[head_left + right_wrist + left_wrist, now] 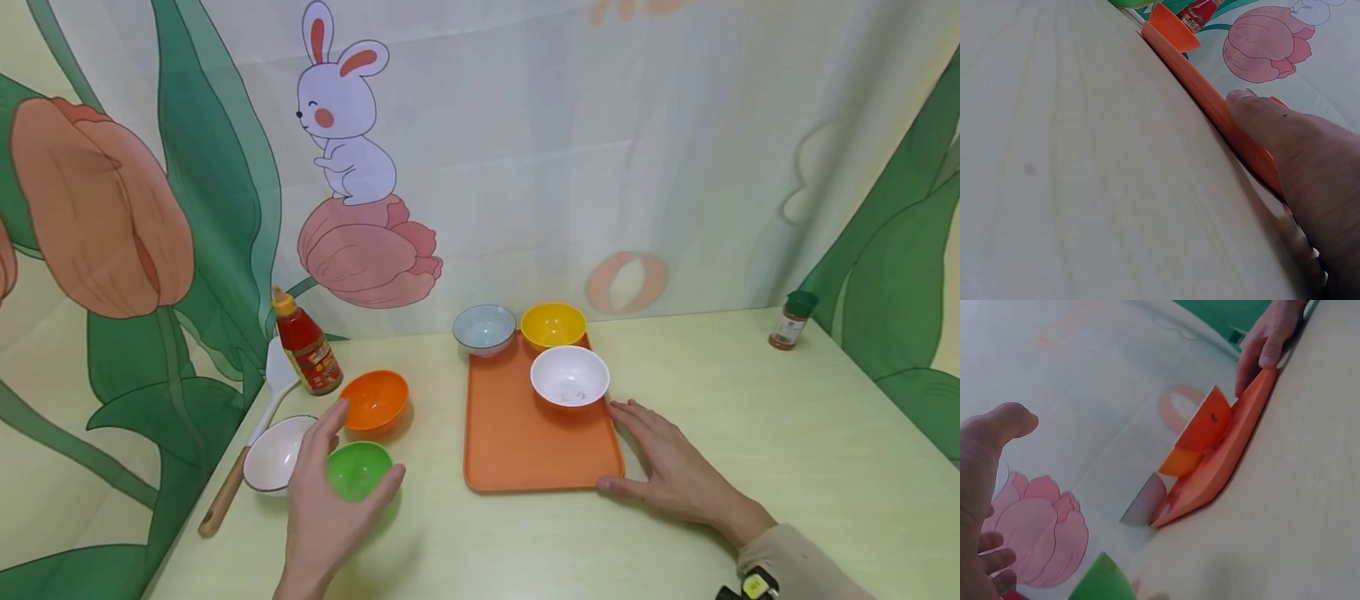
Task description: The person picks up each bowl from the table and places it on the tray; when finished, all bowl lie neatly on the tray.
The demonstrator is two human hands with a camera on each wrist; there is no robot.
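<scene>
My left hand (pixel 322 508) hovers over the left side, thumb and fingers spread apart with nothing between them. Nearest to it is a small green bowl (pixel 358 468), which it partly overlaps in the head view. An orange bowl (pixel 378 400) and a cream bowl with a dark rim (pixel 273 454) stand around it. My right hand (pixel 671 467) rests at the near right corner of an orange tray (pixel 525 454), thumb and extended fingertips touching its edge. On the tray are a white bowl with an orange outside (pixel 570 377), a yellow bowl (pixel 553 325) and a pale blue bowl (pixel 484 327).
A red sauce bottle (pixel 309 350) with a yellow cap stands at the back left, beside a white spatula with a wooden handle (pixel 225 496). At the far right is a spice jar (pixel 792 321) with a green lid. A printed curtain (pixel 525 167) hangs behind the table.
</scene>
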